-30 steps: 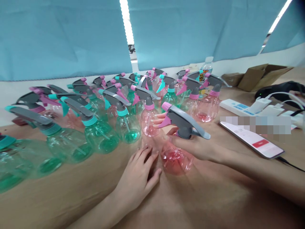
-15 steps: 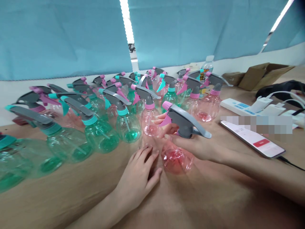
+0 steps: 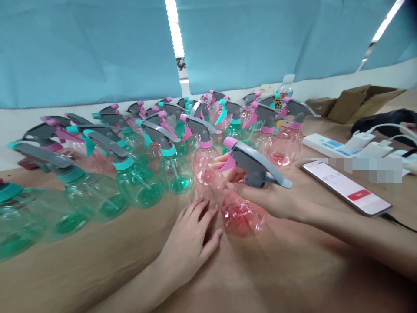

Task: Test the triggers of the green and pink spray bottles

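My right hand [image 3: 270, 198] is wrapped round the neck of a pink spray bottle [image 3: 243, 217]. Its grey head with a pink nozzle and trigger points left, and the clear pink body stands upright on the table. One fingertip reaches forward beside the trigger. To the left of that bottle, my left hand [image 3: 192, 237] lies palm down on the wooden table [image 3: 137, 256], fingers loosely spread, holding nothing. Just beyond the hands stand another pink spray bottle [image 3: 208, 167] and a green spray bottle [image 3: 176, 174].
Several green and pink spray bottles [image 3: 138, 187] crowd the left and back. On the right lie a phone [image 3: 345, 184] with a cable and a white power strip [image 3: 329, 145] with plugged chargers. Behind are a cardboard box [image 3: 355, 104], a plastic bottle [image 3: 286, 89] and a blue curtain [image 3: 244, 43].
The view has shifted very slightly. Both hands and the held spray bottle keep the same places on the table.
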Action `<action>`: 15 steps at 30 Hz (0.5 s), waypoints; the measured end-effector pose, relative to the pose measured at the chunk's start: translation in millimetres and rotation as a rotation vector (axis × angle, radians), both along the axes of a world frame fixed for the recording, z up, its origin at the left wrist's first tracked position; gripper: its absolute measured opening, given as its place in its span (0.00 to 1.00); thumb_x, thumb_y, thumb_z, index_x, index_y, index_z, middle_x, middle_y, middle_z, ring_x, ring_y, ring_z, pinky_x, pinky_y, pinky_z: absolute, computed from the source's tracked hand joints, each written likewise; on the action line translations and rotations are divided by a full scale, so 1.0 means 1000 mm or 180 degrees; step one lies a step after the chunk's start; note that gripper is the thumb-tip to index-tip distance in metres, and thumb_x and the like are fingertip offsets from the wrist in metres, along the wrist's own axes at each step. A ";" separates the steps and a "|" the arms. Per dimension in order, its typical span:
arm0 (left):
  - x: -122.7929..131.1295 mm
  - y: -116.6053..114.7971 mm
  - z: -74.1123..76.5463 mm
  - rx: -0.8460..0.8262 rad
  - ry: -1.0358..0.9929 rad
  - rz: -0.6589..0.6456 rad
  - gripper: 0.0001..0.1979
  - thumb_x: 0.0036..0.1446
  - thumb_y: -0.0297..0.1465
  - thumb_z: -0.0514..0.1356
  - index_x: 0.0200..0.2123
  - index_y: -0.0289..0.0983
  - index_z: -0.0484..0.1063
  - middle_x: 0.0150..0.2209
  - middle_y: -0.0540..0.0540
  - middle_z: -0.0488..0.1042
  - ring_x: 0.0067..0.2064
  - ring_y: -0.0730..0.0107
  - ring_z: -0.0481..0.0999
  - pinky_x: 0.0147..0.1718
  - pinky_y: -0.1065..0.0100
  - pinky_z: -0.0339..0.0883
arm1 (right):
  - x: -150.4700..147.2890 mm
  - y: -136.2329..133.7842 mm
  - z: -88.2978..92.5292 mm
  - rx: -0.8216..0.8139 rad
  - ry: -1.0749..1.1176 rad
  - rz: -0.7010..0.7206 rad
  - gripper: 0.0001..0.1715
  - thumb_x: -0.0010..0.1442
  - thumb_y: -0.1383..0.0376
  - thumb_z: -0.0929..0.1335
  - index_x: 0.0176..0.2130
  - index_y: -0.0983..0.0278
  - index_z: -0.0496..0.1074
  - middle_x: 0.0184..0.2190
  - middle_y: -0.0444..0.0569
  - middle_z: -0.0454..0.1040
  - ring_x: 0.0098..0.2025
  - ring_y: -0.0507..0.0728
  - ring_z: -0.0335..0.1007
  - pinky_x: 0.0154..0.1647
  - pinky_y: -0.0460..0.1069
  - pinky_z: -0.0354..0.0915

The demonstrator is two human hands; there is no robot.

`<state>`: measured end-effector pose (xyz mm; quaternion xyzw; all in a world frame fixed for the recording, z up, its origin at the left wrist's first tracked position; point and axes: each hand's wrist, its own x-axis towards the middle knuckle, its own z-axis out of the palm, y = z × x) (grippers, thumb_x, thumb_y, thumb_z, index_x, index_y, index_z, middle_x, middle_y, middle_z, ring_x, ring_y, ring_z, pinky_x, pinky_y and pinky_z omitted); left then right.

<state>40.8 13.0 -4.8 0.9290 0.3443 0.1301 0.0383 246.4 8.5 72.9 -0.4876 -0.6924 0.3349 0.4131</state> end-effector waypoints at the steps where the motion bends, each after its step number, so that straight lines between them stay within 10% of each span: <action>1: 0.000 0.000 0.000 0.0004 0.0000 0.0000 0.18 0.64 0.35 0.54 0.54 0.35 0.66 0.57 0.36 0.68 0.60 0.48 0.62 0.55 0.46 0.60 | 0.000 0.000 -0.001 0.0029 0.0020 -0.0043 0.06 0.49 0.66 0.62 0.31 0.61 0.67 0.30 0.45 0.72 0.29 0.53 0.66 0.30 0.49 0.64; 15: 0.001 0.000 0.001 -0.0035 0.0078 0.0028 0.19 0.64 0.35 0.55 0.55 0.34 0.66 0.57 0.36 0.67 0.61 0.48 0.62 0.55 0.46 0.60 | 0.004 0.004 -0.010 0.0027 0.0047 0.0027 0.04 0.54 0.64 0.64 0.32 0.61 0.67 0.31 0.46 0.72 0.34 0.55 0.68 0.35 0.50 0.65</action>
